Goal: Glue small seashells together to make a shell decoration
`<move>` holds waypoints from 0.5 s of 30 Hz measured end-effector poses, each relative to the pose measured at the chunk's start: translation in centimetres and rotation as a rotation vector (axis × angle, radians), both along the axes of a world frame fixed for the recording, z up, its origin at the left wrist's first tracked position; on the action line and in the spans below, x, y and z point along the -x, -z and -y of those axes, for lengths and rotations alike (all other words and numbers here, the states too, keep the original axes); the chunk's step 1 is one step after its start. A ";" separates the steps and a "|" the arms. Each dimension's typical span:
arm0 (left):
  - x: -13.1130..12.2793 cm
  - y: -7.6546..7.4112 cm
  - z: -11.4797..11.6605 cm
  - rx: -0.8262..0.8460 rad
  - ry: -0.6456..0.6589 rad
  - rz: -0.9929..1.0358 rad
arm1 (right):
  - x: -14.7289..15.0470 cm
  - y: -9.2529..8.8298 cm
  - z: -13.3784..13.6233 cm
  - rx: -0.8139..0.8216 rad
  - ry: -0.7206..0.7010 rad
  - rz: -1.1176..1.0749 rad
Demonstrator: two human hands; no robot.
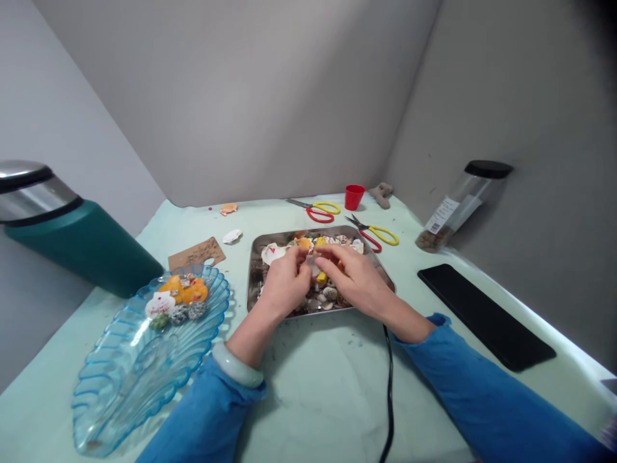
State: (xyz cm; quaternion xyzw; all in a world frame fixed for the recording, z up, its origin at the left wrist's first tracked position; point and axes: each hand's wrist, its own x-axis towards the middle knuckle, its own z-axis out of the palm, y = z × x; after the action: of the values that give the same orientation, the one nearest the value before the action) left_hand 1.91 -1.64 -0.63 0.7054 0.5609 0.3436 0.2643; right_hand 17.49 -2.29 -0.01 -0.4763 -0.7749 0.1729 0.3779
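Note:
Both my hands meet over a steel tray (255, 270) filled with several small shells and stones. My left hand (284, 283) and my right hand (349, 273) have their fingers pinched together on a small pale piece (312, 263) between them; I cannot make out what it is. A yellow piece lies just under the fingers. Blue sleeves cover both forearms, and a pale bangle (237, 366) sits on my left wrist.
A blue shell-shaped dish (139, 360) with orange and grey shells lies at the left. Behind it rests a green flask (72, 238). Two scissors (318, 210) (378, 233), a red cup (354, 196), a jar (457, 209), a black slab (484, 315) and a cable (388, 392) surround the tray.

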 end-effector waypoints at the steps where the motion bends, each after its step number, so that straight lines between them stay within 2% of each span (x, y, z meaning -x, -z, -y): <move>1: 0.0 -0.1 0.1 -0.019 -0.003 -0.022 | 0.0 0.1 0.0 -0.013 0.036 -0.012; 5: -0.1 -0.5 0.4 -0.095 0.056 -0.089 | -0.1 0.4 -0.2 -0.061 0.167 -0.054; 11: -0.3 -0.5 0.5 -0.077 0.143 -0.087 | 0.0 0.1 -0.2 -0.039 0.088 0.032; 15: -0.3 -0.3 0.5 -0.040 0.151 -0.036 | 0.0 0.2 -0.1 -0.014 0.108 -0.003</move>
State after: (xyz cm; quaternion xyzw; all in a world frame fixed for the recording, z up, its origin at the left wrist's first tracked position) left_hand 2.22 -2.10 -0.28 0.7570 0.5037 0.3209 0.2651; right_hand 17.52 -2.16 -0.17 -0.5145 -0.7488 0.1473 0.3910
